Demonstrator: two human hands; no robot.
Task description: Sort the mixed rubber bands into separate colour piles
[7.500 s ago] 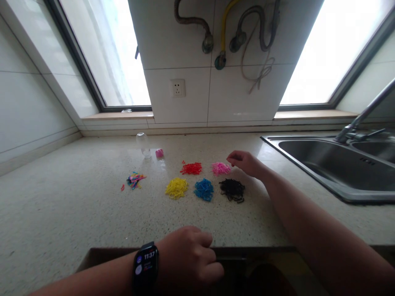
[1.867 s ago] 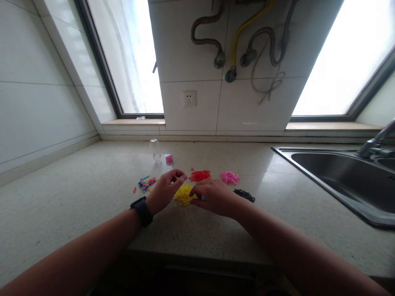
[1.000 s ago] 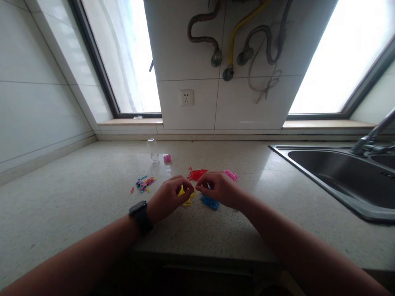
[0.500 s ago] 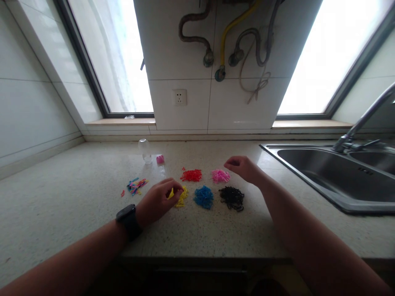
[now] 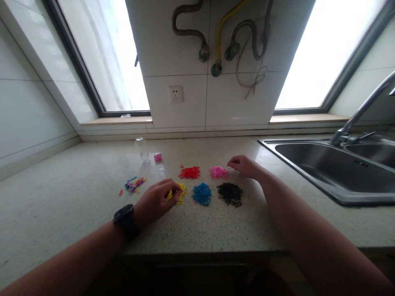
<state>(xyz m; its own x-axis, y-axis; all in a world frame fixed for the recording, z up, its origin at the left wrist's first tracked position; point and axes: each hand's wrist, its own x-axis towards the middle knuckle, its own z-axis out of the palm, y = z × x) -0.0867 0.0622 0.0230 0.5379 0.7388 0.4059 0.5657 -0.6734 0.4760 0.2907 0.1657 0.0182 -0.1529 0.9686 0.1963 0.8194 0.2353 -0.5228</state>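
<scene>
My left hand (image 5: pixel 161 198), a dark watch on its wrist, rests at a pile of yellow rubber bands (image 5: pixel 180 194), partly covering it. Its thumb and fingertips are pinched together; what is between them is too small to make out. At the right edge of a pile of pink rubber bands (image 5: pixel 218 172) is my right hand (image 5: pixel 244 166), fingers closed, fingertips low near the counter. Any band in them cannot be made out. Between and below the hands lie piles of red bands (image 5: pixel 189 172), blue bands (image 5: pixel 202 194) and black bands (image 5: pixel 230 194).
A mixed-colour heap of bands (image 5: pixel 135 185) lies left of my left hand. Behind it stand a clear bottle (image 5: pixel 142 151) and a pink cap (image 5: pixel 158 157). A steel sink (image 5: pixel 311 174) with a faucet (image 5: pixel 341 135) is set into the counter (image 5: pixel 92 185) at right.
My right hand has lowered and its fingers now point down beside the pink pile. My left hand stays at the yellow pile. The whole view has shifted slightly.
</scene>
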